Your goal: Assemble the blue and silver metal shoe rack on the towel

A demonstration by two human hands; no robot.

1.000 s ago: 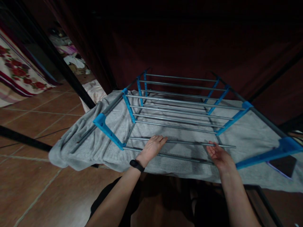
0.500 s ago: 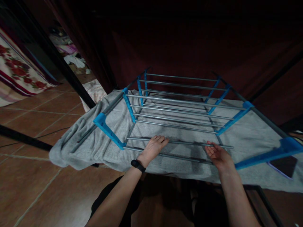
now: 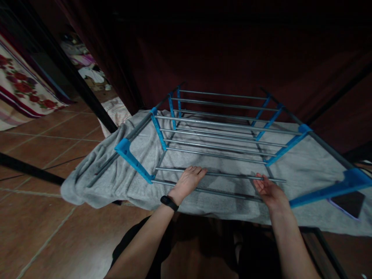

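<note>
A metal rack with blue plastic brackets [image 3: 136,162] and grey tubes lies on a grey blanket [image 3: 110,174]. One loose metal tube [image 3: 228,175] runs across its near side, both tube ends unattached to the brackets. My left hand [image 3: 188,179] is curled over this tube from above, left of its middle. Toward the tube's right end, my right hand [image 3: 267,190] grips it with thumb and fingers, palm turned partly up. Just in front of it, a fixed crossbar [image 3: 229,194] passes under my left wrist. Several more crossbars join the farther bracket pairs.
A phone [image 3: 348,203] lies on the blanket beneath the right near bracket [image 3: 328,190]. Dark metal posts [image 3: 31,170] slant at the left. Brown floor tiles [image 3: 43,221] and a floral cloth [image 3: 26,85] are beyond. A dark red panel [image 3: 221,66] stands behind the rack.
Almost nothing differs. My right hand has shifted very slightly to the right along the tube; my left hand keeps its place.
</note>
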